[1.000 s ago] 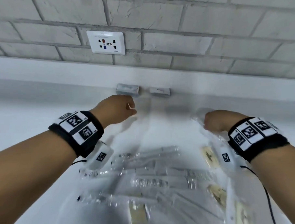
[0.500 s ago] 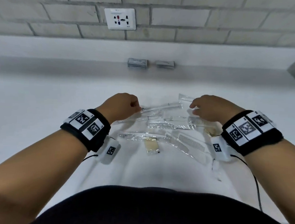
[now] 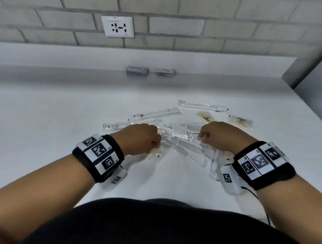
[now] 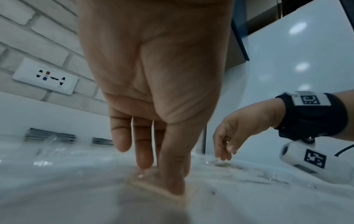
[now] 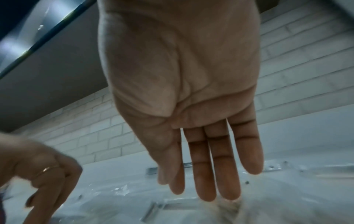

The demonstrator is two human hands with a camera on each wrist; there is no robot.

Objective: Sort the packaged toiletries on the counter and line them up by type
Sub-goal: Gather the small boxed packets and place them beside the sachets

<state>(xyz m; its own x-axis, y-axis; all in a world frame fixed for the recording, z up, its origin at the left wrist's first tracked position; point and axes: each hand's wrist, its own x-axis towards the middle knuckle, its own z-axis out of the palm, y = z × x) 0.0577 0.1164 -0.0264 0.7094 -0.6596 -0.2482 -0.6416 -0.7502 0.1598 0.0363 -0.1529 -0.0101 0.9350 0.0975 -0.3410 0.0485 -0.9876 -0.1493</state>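
Both forearms are bare. Each wrist carries a wide black fabric band [image 3: 97, 157] fitted with white rectangular tiles printed with black square fiducial codes; the right wrist band [image 3: 263, 163] matches it. Beneath each band hangs a rounded white camera housing [image 3: 229, 180] bearing its own small black code; the left housing [image 3: 115, 180] is alike. A thin black cable [image 3: 253, 194] runs from the right unit. A thin ring [image 5: 47, 169] shows on a left-hand finger. A dark garment [image 3: 152, 226] covers the torso.
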